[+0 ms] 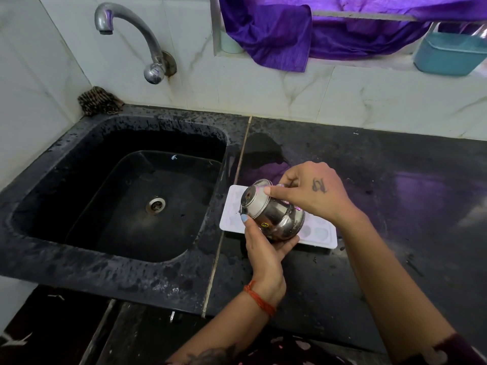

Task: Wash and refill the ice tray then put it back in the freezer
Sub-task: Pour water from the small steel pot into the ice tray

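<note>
Now: steel pot [272, 212] tipped over white ice tray [320, 234] | tray flat on black counter [369, 259], just right of sink [126, 196] | left hand [266, 248] cups pot's underside | right hand [313, 192] pinches its rim.

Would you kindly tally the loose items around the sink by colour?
Steel: 1, pot
White: 1, ice tray
Purple: 1, cloth
Blue: 1, tub
Brown: 1, scrubber
Total: 5
</note>
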